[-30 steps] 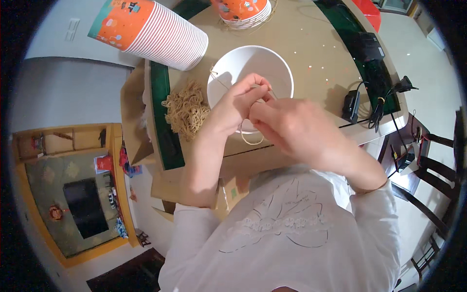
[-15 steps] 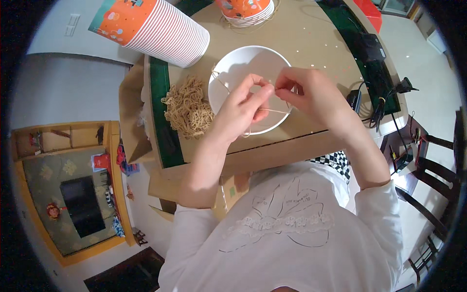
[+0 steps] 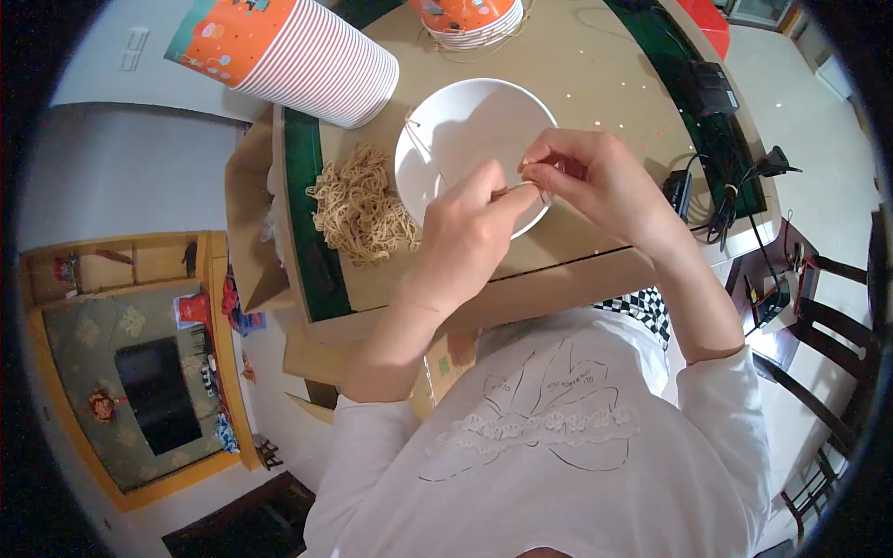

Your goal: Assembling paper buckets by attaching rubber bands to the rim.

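Both hands met over the white bowl (image 3: 470, 139), working a thin tan band (image 3: 521, 186) between them. The left hand (image 3: 465, 232) had its thumb and forefinger pressed together on one end of the band, just over the bowl's near rim; the right hand (image 3: 591, 177) pinched the other end with its fingers (image 3: 539, 167) curled in, the two pinches nearly touching. The step in hand looked like stretching or looping a single band, held above the bowl and not yet dropped in; the bowl seemed to hold only a strand near its far left rim. The next move likely called for a steady pull apart without letting the band slip from either pinch. Left of the bowl lay a pile of bands (image 3: 358, 209) on the bench (image 3: 595, 65), and beyond the bowl a stack of orange cups (image 3: 298, 46) lay on its side.
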Demonstrator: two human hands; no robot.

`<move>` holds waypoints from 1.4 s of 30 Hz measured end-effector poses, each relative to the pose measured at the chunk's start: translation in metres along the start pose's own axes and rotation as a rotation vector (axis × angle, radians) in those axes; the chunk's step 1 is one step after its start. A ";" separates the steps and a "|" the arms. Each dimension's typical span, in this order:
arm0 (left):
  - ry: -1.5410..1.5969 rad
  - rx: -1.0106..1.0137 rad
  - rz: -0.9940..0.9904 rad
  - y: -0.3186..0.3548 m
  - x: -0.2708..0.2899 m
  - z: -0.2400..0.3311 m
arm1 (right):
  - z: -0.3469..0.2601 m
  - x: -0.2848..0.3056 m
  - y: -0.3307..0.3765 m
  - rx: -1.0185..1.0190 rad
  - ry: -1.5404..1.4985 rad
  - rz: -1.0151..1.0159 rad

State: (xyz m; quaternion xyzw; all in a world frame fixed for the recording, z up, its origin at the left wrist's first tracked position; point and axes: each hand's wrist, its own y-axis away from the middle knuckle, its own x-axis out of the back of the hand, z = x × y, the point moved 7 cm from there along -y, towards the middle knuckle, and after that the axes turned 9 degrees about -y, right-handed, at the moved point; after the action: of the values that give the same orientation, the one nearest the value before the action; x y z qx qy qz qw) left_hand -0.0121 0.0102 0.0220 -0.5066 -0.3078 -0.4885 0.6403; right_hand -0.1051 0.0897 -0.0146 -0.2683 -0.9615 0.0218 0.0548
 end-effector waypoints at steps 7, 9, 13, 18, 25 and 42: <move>0.151 0.081 -0.047 -0.002 0.000 -0.003 | 0.001 0.000 0.011 0.142 -0.032 0.180; 0.476 0.223 -0.126 0.002 -0.007 -0.013 | -0.001 -0.002 0.016 0.206 -0.068 0.218; 0.755 0.359 -0.171 0.006 -0.014 -0.022 | -0.009 -0.006 0.030 0.270 -0.095 0.313; 1.025 0.605 -0.293 0.009 -0.023 -0.034 | -0.005 -0.008 0.043 0.330 -0.089 0.429; 1.146 0.742 -0.383 0.014 -0.030 -0.037 | -0.002 -0.013 0.054 0.349 -0.084 0.529; 1.129 0.803 -0.262 0.013 -0.030 -0.034 | -0.012 -0.021 0.056 0.387 0.015 0.589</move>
State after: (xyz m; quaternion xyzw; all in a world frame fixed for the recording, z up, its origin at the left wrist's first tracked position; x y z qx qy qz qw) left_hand -0.0130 -0.0129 -0.0196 0.1412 -0.1434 -0.5984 0.7755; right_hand -0.0571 0.1274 -0.0082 -0.5190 -0.8204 0.2168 0.1029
